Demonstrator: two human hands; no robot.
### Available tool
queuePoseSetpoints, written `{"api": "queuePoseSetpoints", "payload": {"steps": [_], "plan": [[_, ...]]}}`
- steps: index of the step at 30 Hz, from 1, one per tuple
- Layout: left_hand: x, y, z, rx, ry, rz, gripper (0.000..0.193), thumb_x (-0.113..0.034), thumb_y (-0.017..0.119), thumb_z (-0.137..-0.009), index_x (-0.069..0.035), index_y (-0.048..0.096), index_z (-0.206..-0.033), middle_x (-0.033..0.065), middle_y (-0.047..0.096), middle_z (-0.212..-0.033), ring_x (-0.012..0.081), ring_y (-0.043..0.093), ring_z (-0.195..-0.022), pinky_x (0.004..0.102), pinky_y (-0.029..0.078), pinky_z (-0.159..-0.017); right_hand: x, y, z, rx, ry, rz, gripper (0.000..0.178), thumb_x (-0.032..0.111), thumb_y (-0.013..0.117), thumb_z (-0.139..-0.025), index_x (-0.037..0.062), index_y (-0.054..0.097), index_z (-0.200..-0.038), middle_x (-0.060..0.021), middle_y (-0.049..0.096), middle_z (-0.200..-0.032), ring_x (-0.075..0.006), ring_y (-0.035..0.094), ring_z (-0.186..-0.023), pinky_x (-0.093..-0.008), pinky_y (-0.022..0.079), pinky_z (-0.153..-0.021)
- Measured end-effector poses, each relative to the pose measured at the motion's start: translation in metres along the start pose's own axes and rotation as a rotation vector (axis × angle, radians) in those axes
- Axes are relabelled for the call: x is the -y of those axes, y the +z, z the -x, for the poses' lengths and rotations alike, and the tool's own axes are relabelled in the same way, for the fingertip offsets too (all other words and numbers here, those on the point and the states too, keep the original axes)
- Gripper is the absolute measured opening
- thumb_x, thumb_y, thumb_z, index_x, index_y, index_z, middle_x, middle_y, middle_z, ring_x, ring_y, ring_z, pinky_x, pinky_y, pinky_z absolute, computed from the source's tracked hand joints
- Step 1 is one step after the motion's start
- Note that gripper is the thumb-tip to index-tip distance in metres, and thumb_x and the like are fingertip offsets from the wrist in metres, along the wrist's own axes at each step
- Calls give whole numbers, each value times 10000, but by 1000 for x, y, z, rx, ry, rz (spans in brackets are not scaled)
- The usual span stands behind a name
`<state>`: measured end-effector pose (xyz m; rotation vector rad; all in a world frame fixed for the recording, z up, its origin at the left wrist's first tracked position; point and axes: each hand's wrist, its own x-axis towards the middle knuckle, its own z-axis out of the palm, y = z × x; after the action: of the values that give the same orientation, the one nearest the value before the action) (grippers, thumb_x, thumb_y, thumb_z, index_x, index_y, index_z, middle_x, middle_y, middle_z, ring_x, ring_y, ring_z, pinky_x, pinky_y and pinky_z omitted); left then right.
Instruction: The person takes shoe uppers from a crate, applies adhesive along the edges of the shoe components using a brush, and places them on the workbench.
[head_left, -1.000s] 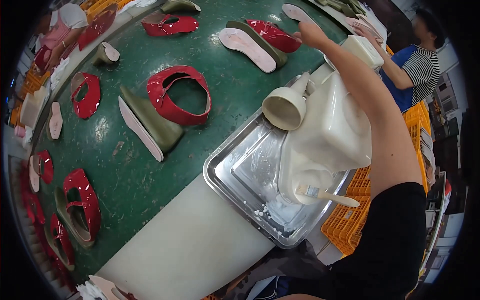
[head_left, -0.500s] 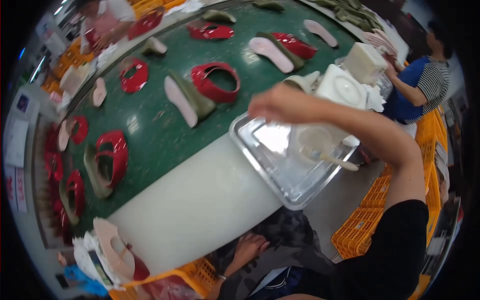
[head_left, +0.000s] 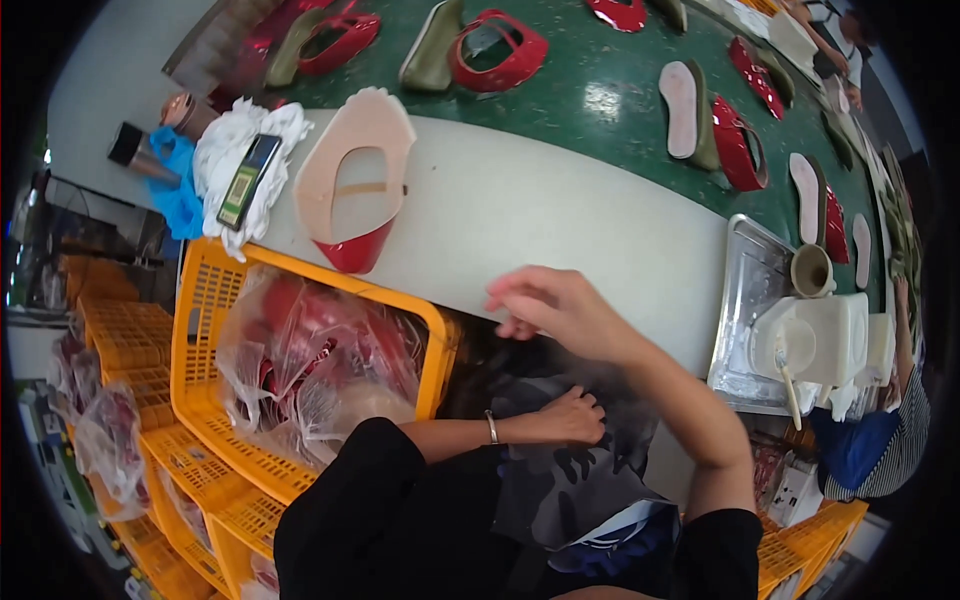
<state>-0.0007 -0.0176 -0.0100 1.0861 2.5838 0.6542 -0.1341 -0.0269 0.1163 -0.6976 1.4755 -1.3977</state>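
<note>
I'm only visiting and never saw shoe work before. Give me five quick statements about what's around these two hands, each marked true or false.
1. The left hand rests on the dark patterned cloth over the person's lap. True.
2. The right hand is gripping a red shoe. False: no object shows in it; it is near the close edge of the white work surface.
3. A phone lies on the crumpled white cloth. True.
4. The brush lies in the orange crate. False: the brush is over at the metal tray.
5. The green table has red shoe parts on it. True.
</note>
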Motion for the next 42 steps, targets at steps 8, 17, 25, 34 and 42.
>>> {"api": "queuePoseSetpoints", "payload": {"steps": [8, 17, 25, 34, 42], "plan": [[1, -24, 26, -166, -77, 802, 287, -169, 483, -864, -70, 520, -1131, 139, 535, -1133, 205, 465, -1107, 350, 342, -933, -34, 99, -99, 57, 273, -856, 452, 144, 493, -907, 27, 291, -1294, -193, 510, -1185, -296, 607, -968, -352, 524, -779], [18, 69, 25, -248, 8, 1087, 300, -187, 439, -930, -38, 478, -1188, 126, 494, -1202, 120, 432, -1129, 298, 337, -949, -13, 138, -120, -198, 214, -1068, 543, 126, 509, -888, 61, 184, -1318, -156, 502, -1160, -262, 592, -916, -354, 522, -771], [-9, -42, 19, -14, -148, 542, 277, -209, 424, -919, -57, 498, -1139, 60, 533, -1140, 165, 490, -1074, 284, 363, -909, -18, 114, -144, -144, 218, -1191, 224, 138, 554, -859, 67, 450, -1043, -93, 575, -1003, -163, 558, -739, -286, 498, -650], [-13, -3, -13, 43, -147, 526, 346, -95, 511, -801, -26, 502, -1140, 131, 571, -1067, 200, 535, -1019, 322, 396, -902, -19, 95, -154, -150, 145, -1140, 177, 148, 560, -859, 80, 502, -1012, -48, 572, -852, -118, 538, -663, -242, 473, -572], [-10, -26, 16, -507, -70, 84, 172, -115, 526, -703, -11, 658, -739, 135, 622, -869, 302, 552, -930, 419, 409, -863, -21, 33, -115, -361, 55, -868, 211, 115, 525, -875, 48, 497, -1073, -26, 554, -846, -87, 507, -614, -216, 448, -551]]}}
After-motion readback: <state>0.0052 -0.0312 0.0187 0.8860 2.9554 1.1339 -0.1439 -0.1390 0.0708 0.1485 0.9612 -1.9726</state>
